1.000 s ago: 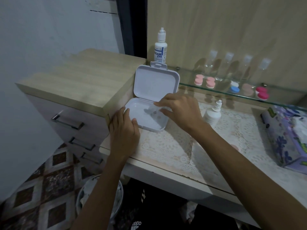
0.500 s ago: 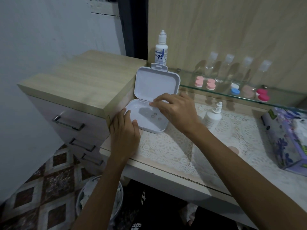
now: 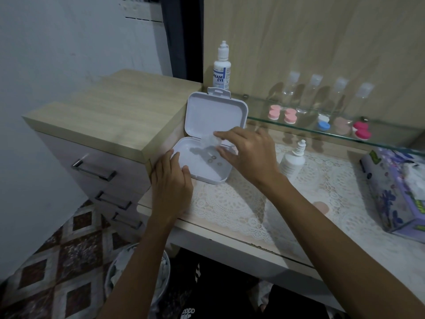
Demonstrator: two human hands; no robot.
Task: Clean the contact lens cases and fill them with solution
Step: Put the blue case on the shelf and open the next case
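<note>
R hand (image 3: 250, 155) hovers over the open white box (image 3: 202, 162) at the far-left corner of the desk (image 3: 230, 229), thumb and forefinger pinched on what looks like a small clear, blurry piece (image 3: 210, 141) just above the tray; can't tell what it is, poss. a clear lens case or insert. L hand (image 3: 171, 183) lies flat against the box's near-left edge, fingers loosely apart, bracing, not gripping anything. Box lid stands upright at the back, leaning near the drawer unit (image 3: 103, 139). Three small dark ring-like bits (image 3: 212, 159) sit in the tray, too small to ID. Task items: coloured lens cases (image 3: 284, 115) in a row on the glass shelf (image 3: 299, 128) far-right of the box, w/ clear bottles behind them; one solution bottle (image 3: 222, 67) stands behind the lid, another smaller one (image 3: 293, 161) on the desk just right of the R hand. Tissue box (image 3: 395, 192) far right. Step, as I read it: lifting the clear piece out of the box. To do it well: keep the L hand pressing so the light box doesn't skid on the lace mat (image 3: 230, 203); lift straight up, clear of the lid edge; pinch gently, thin plastic may flex or slip; mind the elbow re: the small bottle, which could tip easily. Set it down on a bare patch near the solution, away from the desk's near edge.
</note>
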